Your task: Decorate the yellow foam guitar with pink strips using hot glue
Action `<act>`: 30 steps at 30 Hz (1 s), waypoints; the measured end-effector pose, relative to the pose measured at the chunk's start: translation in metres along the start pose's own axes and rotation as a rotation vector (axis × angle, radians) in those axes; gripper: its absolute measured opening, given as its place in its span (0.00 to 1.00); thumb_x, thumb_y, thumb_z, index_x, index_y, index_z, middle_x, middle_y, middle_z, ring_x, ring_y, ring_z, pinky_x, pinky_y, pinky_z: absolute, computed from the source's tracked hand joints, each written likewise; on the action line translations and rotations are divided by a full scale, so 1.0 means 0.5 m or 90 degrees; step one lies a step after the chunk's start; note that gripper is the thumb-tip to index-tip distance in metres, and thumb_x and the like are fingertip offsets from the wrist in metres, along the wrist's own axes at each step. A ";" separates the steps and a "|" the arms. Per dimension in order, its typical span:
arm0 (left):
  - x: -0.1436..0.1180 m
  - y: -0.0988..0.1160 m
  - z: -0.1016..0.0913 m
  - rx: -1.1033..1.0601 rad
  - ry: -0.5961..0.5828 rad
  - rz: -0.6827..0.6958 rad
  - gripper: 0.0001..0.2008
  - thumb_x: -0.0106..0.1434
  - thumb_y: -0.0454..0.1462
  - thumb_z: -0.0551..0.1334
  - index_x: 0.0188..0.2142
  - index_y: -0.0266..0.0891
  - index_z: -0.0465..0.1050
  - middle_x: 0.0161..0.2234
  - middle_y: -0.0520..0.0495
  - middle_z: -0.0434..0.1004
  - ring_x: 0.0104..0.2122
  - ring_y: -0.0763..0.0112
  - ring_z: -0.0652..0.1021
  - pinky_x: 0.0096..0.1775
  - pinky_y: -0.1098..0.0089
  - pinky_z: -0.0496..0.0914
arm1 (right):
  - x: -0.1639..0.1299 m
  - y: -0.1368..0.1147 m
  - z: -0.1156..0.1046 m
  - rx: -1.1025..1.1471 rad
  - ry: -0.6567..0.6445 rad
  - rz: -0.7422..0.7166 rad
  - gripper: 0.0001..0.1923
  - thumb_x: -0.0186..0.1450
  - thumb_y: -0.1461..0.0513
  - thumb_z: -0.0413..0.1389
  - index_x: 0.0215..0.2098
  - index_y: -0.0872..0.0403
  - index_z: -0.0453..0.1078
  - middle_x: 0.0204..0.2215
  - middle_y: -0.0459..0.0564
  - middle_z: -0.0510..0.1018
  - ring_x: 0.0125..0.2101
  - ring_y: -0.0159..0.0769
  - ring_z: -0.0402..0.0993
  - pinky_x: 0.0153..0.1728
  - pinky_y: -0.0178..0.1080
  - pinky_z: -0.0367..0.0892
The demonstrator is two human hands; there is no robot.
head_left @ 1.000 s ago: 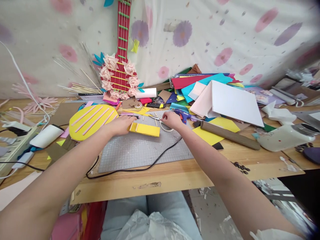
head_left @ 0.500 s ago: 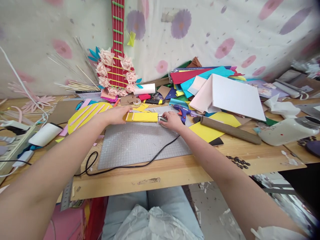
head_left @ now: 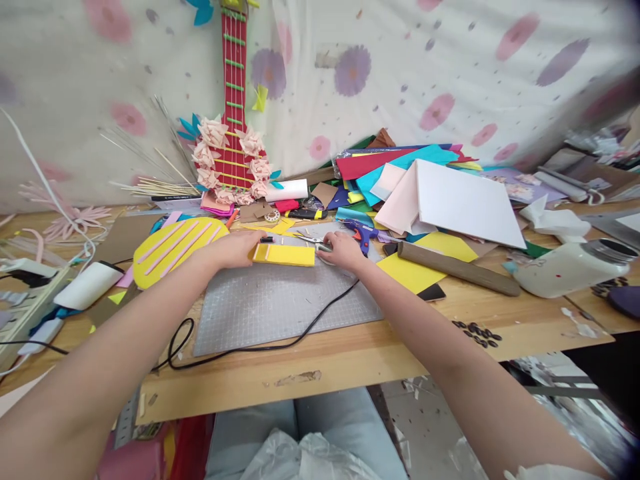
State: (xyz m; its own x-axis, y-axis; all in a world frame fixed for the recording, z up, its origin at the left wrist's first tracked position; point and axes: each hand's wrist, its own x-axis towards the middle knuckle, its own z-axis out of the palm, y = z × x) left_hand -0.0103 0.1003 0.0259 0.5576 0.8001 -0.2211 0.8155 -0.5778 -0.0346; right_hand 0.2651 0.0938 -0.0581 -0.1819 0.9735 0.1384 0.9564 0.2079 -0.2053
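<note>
My left hand (head_left: 236, 249) is closed on the left end of a yellow strip (head_left: 291, 256), which looks like folded felt or foam and has pale pink bars near that end. A small black item (head_left: 268, 239) shows just past those fingertips; whether they touch it I cannot tell. My right hand (head_left: 344, 251) is closed around the handles of a pair of scissors (head_left: 311, 239). The blades point left, behind the strip's right end. Beneath both hands lies a grey cutting mat (head_left: 280, 307).
A blue glue gun (head_left: 364, 231) lies right of my right hand, and a black cable (head_left: 300, 339) crosses the mat. A yellow oval with pink stripes (head_left: 175, 250) is at left. Behind stands a red paper guitar (head_left: 234, 100). Coloured sheets (head_left: 380, 165) and a brown roll (head_left: 460, 268) lie right.
The strip has tilted and come slightly nearer to me. The scissors' blades now show clearly behind it. The view has shifted slightly upward.
</note>
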 end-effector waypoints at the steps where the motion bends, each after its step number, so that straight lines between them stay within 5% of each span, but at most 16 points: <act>1: -0.002 0.004 0.006 0.004 0.008 0.016 0.33 0.49 0.35 0.60 0.56 0.38 0.56 0.54 0.40 0.66 0.52 0.58 0.69 0.51 0.65 0.63 | 0.003 0.000 -0.003 0.004 -0.007 0.001 0.19 0.58 0.49 0.53 0.39 0.54 0.67 0.38 0.54 0.73 0.41 0.42 0.68 0.39 0.38 0.60; 19: -0.011 0.024 0.055 0.058 0.027 0.050 0.29 0.52 0.32 0.56 0.56 0.36 0.58 0.50 0.38 0.69 0.50 0.56 0.70 0.49 0.62 0.63 | 0.074 -0.027 -0.024 0.029 -0.027 -0.025 0.13 0.59 0.55 0.53 0.38 0.54 0.68 0.37 0.52 0.76 0.39 0.38 0.70 0.37 0.35 0.61; 26: -0.021 0.011 0.029 -0.032 0.010 0.051 0.39 0.47 0.39 0.63 0.59 0.41 0.53 0.57 0.42 0.61 0.56 0.56 0.63 0.54 0.61 0.58 | 0.125 -0.058 -0.028 0.049 -0.063 -0.049 0.11 0.61 0.59 0.50 0.40 0.52 0.70 0.39 0.50 0.77 0.36 0.36 0.71 0.33 0.34 0.62; 30: -0.032 -0.038 -0.002 -0.116 0.068 0.000 0.34 0.52 0.45 0.59 0.58 0.42 0.55 0.57 0.43 0.62 0.56 0.57 0.64 0.53 0.61 0.60 | 0.179 -0.088 -0.020 0.037 -0.090 -0.093 0.15 0.62 0.62 0.48 0.45 0.51 0.69 0.44 0.51 0.74 0.41 0.37 0.70 0.40 0.36 0.63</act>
State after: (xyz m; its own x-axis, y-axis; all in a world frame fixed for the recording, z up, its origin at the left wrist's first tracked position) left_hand -0.0344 0.0987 0.0311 0.5625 0.8185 -0.1166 0.8250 -0.5465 0.1436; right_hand 0.2091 0.1709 -0.0273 -0.3520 0.9353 0.0349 0.9032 0.3492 -0.2494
